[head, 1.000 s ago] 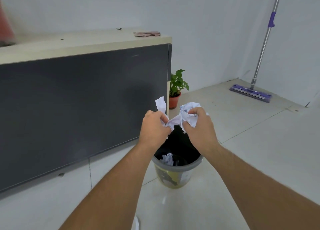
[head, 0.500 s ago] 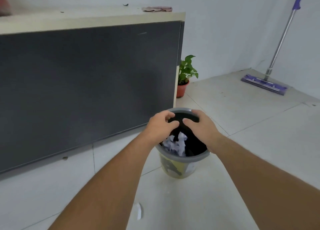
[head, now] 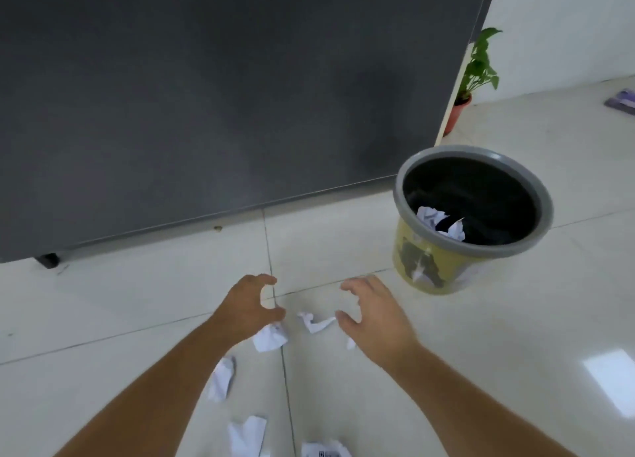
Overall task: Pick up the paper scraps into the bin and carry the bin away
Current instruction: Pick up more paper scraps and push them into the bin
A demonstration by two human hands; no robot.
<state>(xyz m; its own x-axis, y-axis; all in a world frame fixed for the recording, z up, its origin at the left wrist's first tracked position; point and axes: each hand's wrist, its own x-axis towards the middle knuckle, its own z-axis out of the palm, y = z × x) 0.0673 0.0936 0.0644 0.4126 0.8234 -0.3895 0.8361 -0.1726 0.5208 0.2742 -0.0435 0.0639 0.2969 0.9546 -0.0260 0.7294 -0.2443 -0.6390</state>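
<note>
A yellow bin with a grey rim (head: pixel 402 195) and black liner stands on the tiled floor at the right, with crumpled white paper (head: pixel 439 221) inside. Several white paper scraps lie on the floor: one (head: pixel 316 323) between my hands, one (head: pixel 269 339) under my left fingertips, others (head: pixel 221 382) (head: pixel 247 434) (head: pixel 324 449) nearer to me. My left hand (head: pixel 249 307) and my right hand (head: pixel 372 315) hover low over the floor, fingers spread and curled, holding nothing.
A large dark grey cabinet front (head: pixel 206 95) fills the view ahead, close behind the bin. A potted green plant (head: pixel 476 68) stands at the cabinet's right corner. A purple mop head (head: pixel 623 100) lies at the far right edge.
My hands let the paper go into the bin and moved down and left to the floor scraps. My view has tilted down; the bin now sits to the right.
</note>
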